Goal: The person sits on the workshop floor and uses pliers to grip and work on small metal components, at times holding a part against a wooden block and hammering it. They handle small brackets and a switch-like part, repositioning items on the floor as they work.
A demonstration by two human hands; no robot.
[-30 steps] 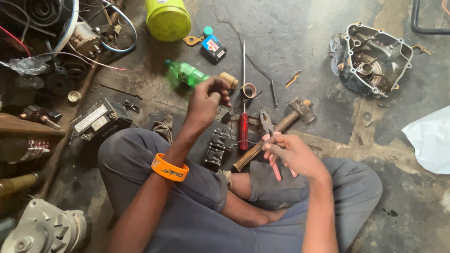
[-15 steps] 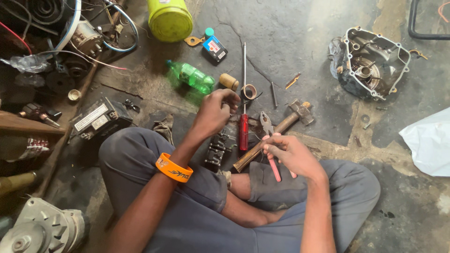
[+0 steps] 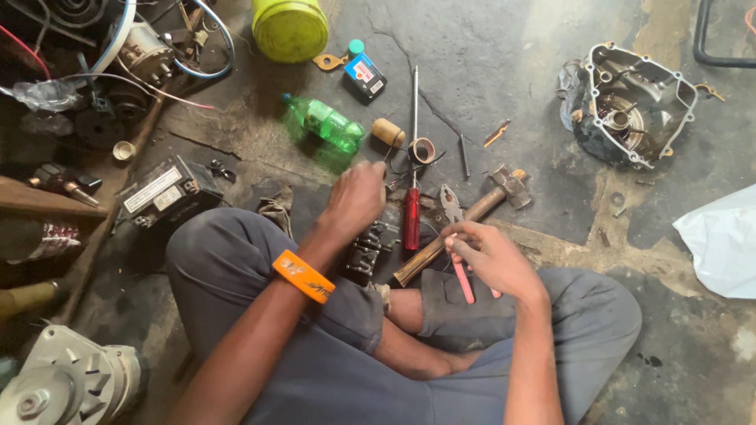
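Pliers (image 3: 461,244) with pink handles sit in your right hand (image 3: 492,256), grip closed; your left hand (image 3: 356,197), centre frame, is curled, its contents hidden.

Repair workshop: oily concrete floor (image 3: 504,71), hammer (image 3: 480,208), engine cover (image 3: 630,106).

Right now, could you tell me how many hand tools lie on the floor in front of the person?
3: a red-handled screwdriver in the middle, pliers beside it under the right hand, and a hammer lying diagonally. Clutter may hide others.
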